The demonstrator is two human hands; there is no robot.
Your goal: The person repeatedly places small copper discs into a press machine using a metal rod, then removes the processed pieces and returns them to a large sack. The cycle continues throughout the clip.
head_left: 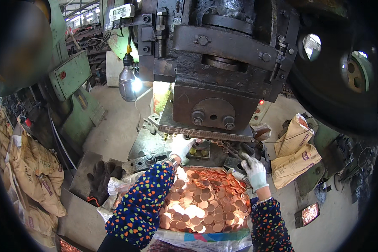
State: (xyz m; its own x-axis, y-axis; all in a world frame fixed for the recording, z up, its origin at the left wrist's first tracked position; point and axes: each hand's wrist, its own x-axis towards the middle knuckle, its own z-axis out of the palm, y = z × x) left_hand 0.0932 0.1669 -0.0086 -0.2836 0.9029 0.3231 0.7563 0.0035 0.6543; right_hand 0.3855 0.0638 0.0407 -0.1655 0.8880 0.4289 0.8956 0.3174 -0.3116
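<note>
While both gloved hands reach in under the ram of the heavy stamping press [214,90], the work sits just ahead of the fingers, on the press bed [206,153] beyond the heap of copper-coloured round blanks [203,199]. The left hand [181,146], in a white glove, lies nearer the die opening, its fingers loosely curled over something small at the bed's edge; whether a blank is pinched there I cannot tell. The right hand [253,168], also white-gloved, is closed around a thin dark rod-like tool [235,153] whose long axis runs up and to the left, its tip pointing toward the die area between the two hands. A few loose blanks [222,145] lie on the bed near that tip. The heap holds far too many discs to count, spread in a sack-lined tray touching both patterned sleeves. Counted otherwise: two hands, one tool, one lit work lamp [127,82] hanging to the left, one pair of dark gloves [103,176] on the left bench, and two tan paper sacks [296,153] stacked at the right.
</note>
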